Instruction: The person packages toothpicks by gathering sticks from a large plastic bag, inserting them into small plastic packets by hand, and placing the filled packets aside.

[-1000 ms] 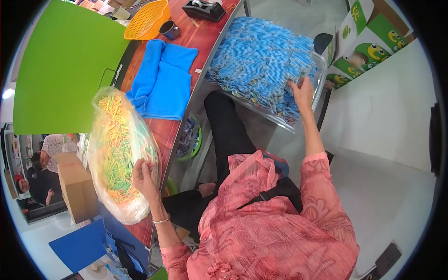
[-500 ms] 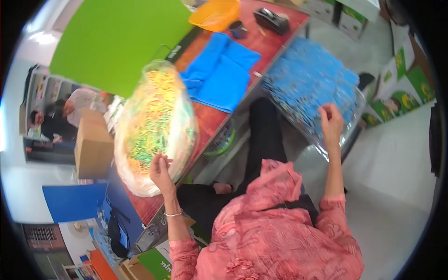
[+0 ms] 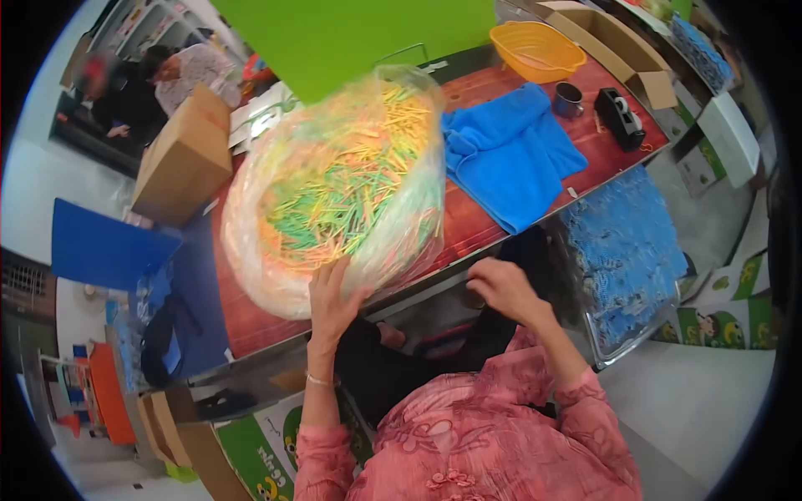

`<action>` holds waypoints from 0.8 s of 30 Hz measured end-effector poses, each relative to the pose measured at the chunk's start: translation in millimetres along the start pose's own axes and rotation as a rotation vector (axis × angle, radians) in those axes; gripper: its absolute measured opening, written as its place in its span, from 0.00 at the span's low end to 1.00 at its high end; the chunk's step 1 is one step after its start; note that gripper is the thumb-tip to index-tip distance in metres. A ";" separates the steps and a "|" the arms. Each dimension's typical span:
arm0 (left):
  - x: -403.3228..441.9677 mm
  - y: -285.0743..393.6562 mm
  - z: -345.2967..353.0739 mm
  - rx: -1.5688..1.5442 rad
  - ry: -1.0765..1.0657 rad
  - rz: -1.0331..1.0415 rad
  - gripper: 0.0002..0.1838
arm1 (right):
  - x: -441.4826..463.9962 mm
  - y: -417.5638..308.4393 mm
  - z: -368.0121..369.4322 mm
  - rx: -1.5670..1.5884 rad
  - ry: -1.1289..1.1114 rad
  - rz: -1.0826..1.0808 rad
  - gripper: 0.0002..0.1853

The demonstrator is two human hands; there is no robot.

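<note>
A large clear plastic bag [image 3: 267, 288] lies open on the red table, full of thin green, yellow and orange sticks [image 3: 338, 204]. My left hand [image 3: 332, 301] is at the bag's near rim, fingers stretched toward the sticks and thumb apart; nothing shows in it. My right hand [image 3: 508, 290] hovers by the table's front edge with its fingers curled together. What it may hold is hidden. To its right, a heap of small blue pieces [image 3: 622, 250] fills a tray with a clear plastic lining, lower than the tabletop.
On the red table [image 3: 459, 230] lie a folded blue cloth [image 3: 510, 159], a metal cup [image 3: 568, 100], a tape dispenser [image 3: 620, 118] and a yellow basket [image 3: 539, 54]. A green panel [image 3: 359, 29] stands behind. A cardboard box [image 3: 188, 154] is at left, with people beyond.
My right hand has moved left, from over the blue pieces to the table edge. My left hand has gone from a pinch to stretched fingers at the bag. The view has turned.
</note>
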State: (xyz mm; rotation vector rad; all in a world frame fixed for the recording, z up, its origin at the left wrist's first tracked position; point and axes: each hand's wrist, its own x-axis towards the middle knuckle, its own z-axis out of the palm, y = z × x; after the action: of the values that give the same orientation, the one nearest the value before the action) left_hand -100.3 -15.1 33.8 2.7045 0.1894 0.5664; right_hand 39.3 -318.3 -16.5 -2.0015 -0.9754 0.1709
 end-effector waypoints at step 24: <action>142.9 -48.6 -69.1 -0.315 0.558 -0.252 0.14 | -37.2 15.1 27.7 -0.034 -0.258 0.178 0.10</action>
State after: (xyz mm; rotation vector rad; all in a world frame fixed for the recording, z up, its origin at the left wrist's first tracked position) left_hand -1.3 81.4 125.6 2.1237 0.5268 1.1494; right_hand 9.9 -330.6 -53.5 -2.1327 -0.9623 0.5238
